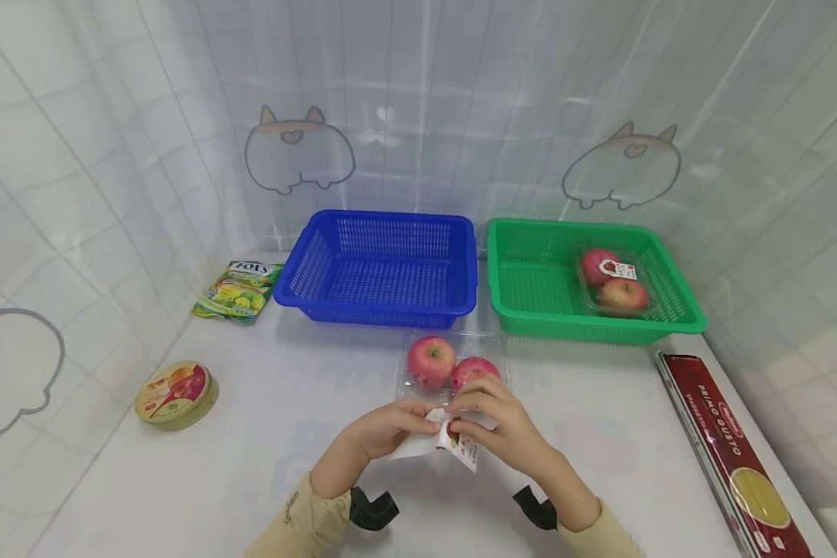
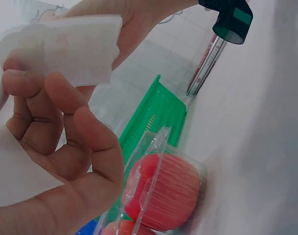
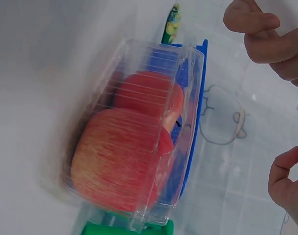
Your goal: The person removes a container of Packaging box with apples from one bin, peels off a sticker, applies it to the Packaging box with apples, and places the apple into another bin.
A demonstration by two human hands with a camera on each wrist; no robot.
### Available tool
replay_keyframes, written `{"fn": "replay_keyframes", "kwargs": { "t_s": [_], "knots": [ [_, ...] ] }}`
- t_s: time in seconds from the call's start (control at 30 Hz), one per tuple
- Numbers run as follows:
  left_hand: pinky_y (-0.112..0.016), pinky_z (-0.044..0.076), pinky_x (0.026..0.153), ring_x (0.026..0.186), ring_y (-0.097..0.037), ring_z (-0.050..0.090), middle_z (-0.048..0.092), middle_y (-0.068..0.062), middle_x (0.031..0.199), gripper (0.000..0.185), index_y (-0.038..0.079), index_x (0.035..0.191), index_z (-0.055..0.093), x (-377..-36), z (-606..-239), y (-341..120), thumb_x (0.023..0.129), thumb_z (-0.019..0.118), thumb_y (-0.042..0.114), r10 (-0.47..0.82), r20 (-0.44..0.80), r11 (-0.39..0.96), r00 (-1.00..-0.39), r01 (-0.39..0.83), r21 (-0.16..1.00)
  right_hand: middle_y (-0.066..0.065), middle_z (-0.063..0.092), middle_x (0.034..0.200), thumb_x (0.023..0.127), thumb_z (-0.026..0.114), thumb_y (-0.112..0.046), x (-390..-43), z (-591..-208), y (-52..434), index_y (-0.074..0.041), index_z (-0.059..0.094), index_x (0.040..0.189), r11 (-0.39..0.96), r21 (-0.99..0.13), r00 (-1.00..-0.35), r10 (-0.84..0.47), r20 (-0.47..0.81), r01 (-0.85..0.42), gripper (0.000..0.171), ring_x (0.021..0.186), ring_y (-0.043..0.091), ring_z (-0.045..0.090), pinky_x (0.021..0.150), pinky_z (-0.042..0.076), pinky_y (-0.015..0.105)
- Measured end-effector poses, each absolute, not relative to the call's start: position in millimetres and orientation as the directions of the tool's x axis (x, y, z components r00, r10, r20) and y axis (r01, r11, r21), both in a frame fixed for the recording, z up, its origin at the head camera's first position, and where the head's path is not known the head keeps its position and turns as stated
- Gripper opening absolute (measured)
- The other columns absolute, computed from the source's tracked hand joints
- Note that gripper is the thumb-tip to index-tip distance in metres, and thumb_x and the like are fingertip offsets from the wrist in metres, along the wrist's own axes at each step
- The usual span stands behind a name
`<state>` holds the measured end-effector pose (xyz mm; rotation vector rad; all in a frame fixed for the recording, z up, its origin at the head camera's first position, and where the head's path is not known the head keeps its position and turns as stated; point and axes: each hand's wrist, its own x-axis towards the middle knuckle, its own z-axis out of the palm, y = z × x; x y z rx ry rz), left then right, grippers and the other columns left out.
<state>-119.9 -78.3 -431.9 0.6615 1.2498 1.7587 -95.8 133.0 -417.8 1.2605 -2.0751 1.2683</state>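
Just in front of a clear plastic box [image 1: 491,346], my two hands meet at a white paper piece. My left hand [image 1: 380,430] pinches white backing paper [image 1: 413,446] between thumb and fingers. A printed label sticker [image 1: 466,452] with a red fruit picture is partly lifted from that paper, and my right hand [image 1: 504,426] pinches it. From behind, in the left wrist view, the label [image 2: 85,51] looks pale and blank. Two red apples [image 1: 431,362] lie inside the box. Part of the second apple [image 3: 149,93] is hidden behind my right hand in the head view.
Behind the box stand a blue basket [image 1: 384,316] and a green basket [image 1: 572,328]. The green one holds a labelled box of apples [image 1: 624,296]. A candy bag [image 1: 239,291] and a round tin [image 1: 174,393] lie left, red spaghetti boxes [image 1: 728,449] right.
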Motion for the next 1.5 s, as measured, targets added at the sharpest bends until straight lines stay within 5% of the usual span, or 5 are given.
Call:
{"fn": "replay_keyframes", "kwargs": {
  "t_s": [0.5,0.73,1.03,1.5],
  "knots": [
    [-0.018,0.047,0.067,0.078,-0.003,0.059,0.065,0.009,0.088,0.023,0.022,0.096,0.065,-126.7,-417.0,-77.8,0.090,0.048,0.009,0.851,-0.015,-0.162,-0.524,-0.291,0.943,0.005,0.056,0.103,0.080,0.069,-0.013,-100.1,-414.1,135.4,-0.008,0.064,0.104,0.165,-0.531,-0.539,-0.474,0.696,-0.831,0.025,0.099,0.018,0.050,0.087,0.042,0.023],
    [-0.022,0.042,0.077,0.085,-0.006,0.054,0.063,0.009,0.089,0.011,0.019,0.097,0.065,-127.7,-417.8,-77.1,0.090,0.056,0.019,0.823,0.000,-0.169,-0.568,-0.244,0.955,0.005,0.055,0.103,0.076,0.072,-0.010,-98.5,-412.2,134.9,-0.009,0.065,0.103,0.164,-0.543,-0.549,-0.467,0.693,-0.824,0.028,0.099,0.018,0.049,0.088,0.042,0.023],
    [-0.021,0.042,0.071,0.078,-0.004,0.052,0.060,0.011,0.081,0.014,0.021,0.087,0.064,-127.2,-417.9,-75.2,0.087,0.061,0.034,0.839,0.025,-0.179,-0.543,-0.234,0.956,0.006,0.055,0.103,0.088,0.060,-0.021,-97.9,-411.8,133.9,-0.010,0.065,0.101,0.131,-0.510,-0.505,-0.480,0.717,-0.850,0.018,0.100,0.020,0.048,0.088,0.041,0.026],
    [-0.028,0.038,0.079,0.082,-0.005,0.048,0.057,0.012,0.083,0.025,0.023,0.088,0.063,-123.1,-425.3,-67.0,0.082,0.060,0.047,0.856,0.024,-0.180,-0.516,-0.253,0.951,0.006,0.056,0.098,0.084,0.064,-0.023,-99.8,-410.3,128.7,-0.011,0.066,0.093,0.128,-0.488,-0.490,-0.445,0.750,-0.863,0.015,0.095,0.019,0.049,0.086,0.042,0.024]
  ]
}}
